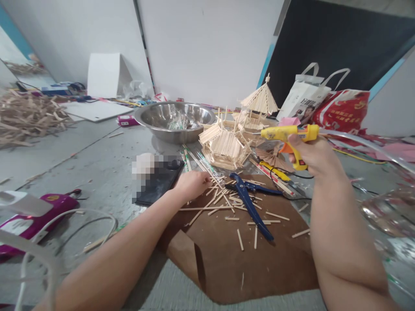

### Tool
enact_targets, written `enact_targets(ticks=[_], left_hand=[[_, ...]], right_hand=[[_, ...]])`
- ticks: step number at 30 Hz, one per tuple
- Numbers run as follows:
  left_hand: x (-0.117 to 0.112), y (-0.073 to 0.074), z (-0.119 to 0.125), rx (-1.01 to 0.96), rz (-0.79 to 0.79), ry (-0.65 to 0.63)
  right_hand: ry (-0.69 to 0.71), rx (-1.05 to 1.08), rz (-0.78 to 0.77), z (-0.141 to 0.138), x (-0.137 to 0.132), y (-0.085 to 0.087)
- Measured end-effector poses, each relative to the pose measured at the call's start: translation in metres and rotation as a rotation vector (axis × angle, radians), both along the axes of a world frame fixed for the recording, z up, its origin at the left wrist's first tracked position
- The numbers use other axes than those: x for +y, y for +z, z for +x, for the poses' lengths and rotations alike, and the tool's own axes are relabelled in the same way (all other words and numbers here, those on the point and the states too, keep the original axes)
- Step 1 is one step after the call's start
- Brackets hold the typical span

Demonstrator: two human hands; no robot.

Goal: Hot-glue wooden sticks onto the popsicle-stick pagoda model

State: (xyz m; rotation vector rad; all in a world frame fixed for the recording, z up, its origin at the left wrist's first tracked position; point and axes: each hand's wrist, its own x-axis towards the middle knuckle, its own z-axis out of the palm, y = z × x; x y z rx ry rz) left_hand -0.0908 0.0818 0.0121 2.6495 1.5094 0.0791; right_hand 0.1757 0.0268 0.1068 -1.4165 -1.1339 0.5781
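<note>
My right hand (313,153) is wrapped round a yellow hot glue gun (282,133), held up on the right with its nozzle pointing left. The nozzle is near a small pavilion-like model (226,144) built from wooden sticks. My left hand (193,185) is low at the left edge of a heap of cut wooden sticks (218,201). Its fingers are curled together, and what they hold, if anything, I cannot make out. Blue-handled cutters (249,207) lie open across the sticks on a brown sheet (240,272).
Behind stands a steel basin (175,123) with clear wrappers inside. A taller stick model (261,101) is beyond the first. A yellow utility knife (275,171) lies right of centre. A black pouch (158,183), purple power strip (42,220) and white cables are on the left.
</note>
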Motion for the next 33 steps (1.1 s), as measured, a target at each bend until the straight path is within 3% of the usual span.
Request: enact_targets(ticks=[9, 15, 19, 23, 25, 28, 33], left_hand=[[0.002, 0.008, 0.012, 0.016, -0.079, 0.024], [0.007, 0.017, -0.002, 0.007, -0.137, 0.019], [0.007, 0.029, -0.008, -0.350, -0.318, -0.049], [-0.002, 0.041, 0.007, -0.960, -0.685, -0.032], [-0.007, 0.047, 0.019, -1.175, -0.854, -0.026], [-0.012, 0.058, 0.035, -1.345, -1.039, -0.098], [-0.011, 0.065, 0.054, -1.445, -1.250, -0.172]], right_hand=[[0.037, -0.088, -0.012, -0.004, -0.001, 0.000], [0.029, -0.096, -0.001, -0.002, -0.001, 0.000], [0.033, -0.096, 0.011, -0.002, -0.001, -0.001], [0.068, 0.056, 0.066, -0.013, 0.004, -0.004], [0.103, 0.203, 0.082, -0.024, 0.008, -0.008], [0.264, 0.360, 0.138, -0.039, 0.013, -0.015], [0.431, 0.472, 0.172, -0.054, 0.014, -0.022]])
